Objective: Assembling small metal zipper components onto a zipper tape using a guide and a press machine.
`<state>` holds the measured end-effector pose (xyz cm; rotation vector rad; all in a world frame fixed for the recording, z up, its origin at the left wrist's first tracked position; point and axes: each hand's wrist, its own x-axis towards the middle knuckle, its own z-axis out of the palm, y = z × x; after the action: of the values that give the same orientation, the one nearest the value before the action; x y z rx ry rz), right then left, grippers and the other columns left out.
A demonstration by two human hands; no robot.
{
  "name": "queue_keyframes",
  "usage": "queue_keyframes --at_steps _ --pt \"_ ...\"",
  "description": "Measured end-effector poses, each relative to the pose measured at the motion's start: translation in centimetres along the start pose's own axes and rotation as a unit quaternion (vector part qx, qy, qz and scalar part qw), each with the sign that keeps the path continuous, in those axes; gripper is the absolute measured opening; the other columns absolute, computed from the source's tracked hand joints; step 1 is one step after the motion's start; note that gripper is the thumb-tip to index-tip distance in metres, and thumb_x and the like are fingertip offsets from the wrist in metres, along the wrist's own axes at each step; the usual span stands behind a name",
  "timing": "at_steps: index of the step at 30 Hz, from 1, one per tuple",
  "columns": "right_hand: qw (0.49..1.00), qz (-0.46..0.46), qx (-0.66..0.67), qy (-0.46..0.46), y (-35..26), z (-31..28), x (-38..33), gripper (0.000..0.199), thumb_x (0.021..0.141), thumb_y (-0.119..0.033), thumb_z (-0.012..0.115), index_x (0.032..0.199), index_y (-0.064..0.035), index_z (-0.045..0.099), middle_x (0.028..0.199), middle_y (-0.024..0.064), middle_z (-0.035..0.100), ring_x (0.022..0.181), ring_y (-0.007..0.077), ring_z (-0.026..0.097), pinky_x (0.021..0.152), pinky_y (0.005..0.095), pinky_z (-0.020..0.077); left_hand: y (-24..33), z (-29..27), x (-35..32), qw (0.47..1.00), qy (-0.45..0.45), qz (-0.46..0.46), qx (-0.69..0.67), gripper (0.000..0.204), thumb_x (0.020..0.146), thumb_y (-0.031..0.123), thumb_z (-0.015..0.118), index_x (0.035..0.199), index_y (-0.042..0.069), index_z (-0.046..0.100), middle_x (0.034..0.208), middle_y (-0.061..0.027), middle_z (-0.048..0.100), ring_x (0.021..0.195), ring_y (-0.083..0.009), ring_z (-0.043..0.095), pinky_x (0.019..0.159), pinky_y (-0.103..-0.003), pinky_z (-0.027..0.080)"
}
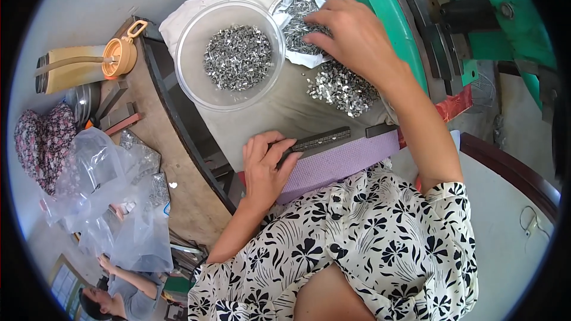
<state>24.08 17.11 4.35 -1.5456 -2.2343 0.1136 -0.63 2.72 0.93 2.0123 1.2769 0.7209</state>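
Note:
My left hand (264,163) lies at the near edge of the cloth-covered work surface. Its fingers and thumb are closed around one end of a dark, narrow metal bar (324,139) that has a row of small slots or pieces along it. My right hand (351,30) reaches over a paper-lined bowl of thin silvery metal pins (298,27). Its thumb and fingers are spread apart at the pins, and I see nothing between them. Below that wrist lies a loose heap of small shiny metal pieces (342,89). A clear round plastic tub (193,59) to the left holds many small metal parts.
A green machine (386,24) with dark steel parts stands at the right. Purple mesh padding (339,166) lines the near edge. On the left bench (178,202) are a yellow-capped bottle (77,68), plastic bags (101,178) and metal blocks. Another person (122,297) is at lower left.

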Motion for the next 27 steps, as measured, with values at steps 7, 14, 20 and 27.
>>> queue_keyframes --at_steps 7,14,20,27 --pt "0.989 0.062 0.025 -0.129 -0.8 0.7 1.5 0.019 0.079 -0.016 0.075 0.096 -0.0071 0.075 0.089 0.0132 0.073 0.086 0.0336 0.069 0.076 0.0447 0.0543 0.2 0.1 0.0 1.000 0.004 -0.012 -0.002 0.035 0.068 0.006 0.084 0.101 0.006 0.073 0.100 -0.0082 0.063 0.093 -0.0272 0.057 0.084 -0.038 0.044" --pt "0.990 0.042 0.002 -0.137 -1.2 1.3 2.4 0.018 0.078 -0.014 0.072 0.095 -0.0085 0.076 0.088 0.0142 0.073 0.085 0.0343 0.070 0.075 0.0443 0.0556 0.1 0.3 -0.1 1.000 0.013 0.004 0.002 0.033 0.069 0.009 0.083 0.100 0.008 0.073 0.101 -0.0060 0.062 0.094 -0.0259 0.058 0.082 -0.038 0.042" --pt "0.986 0.035 -0.012 -0.165 -0.9 1.9 3.1 0.020 0.077 -0.012 0.070 0.096 -0.0094 0.077 0.087 0.0143 0.073 0.085 0.0343 0.070 0.076 0.0444 0.0554 0.1 0.4 0.0 1.000 0.013 0.005 0.005 0.033 0.069 0.009 0.083 0.100 0.009 0.073 0.101 -0.0053 0.061 0.094 -0.0249 0.057 0.082 -0.038 0.042" --pt "0.988 0.008 -0.001 -0.156 -0.9 2.0 3.5 0.016 0.077 -0.013 0.068 0.091 -0.0084 0.077 0.084 0.0146 0.073 0.082 0.0340 0.070 0.073 0.0441 0.0552 0.1 0.2 0.0 1.000 0.003 -0.004 0.002 0.034 0.068 0.009 0.084 0.101 0.010 0.073 0.102 -0.0051 0.061 0.095 -0.0247 0.056 0.083 -0.038 0.042"
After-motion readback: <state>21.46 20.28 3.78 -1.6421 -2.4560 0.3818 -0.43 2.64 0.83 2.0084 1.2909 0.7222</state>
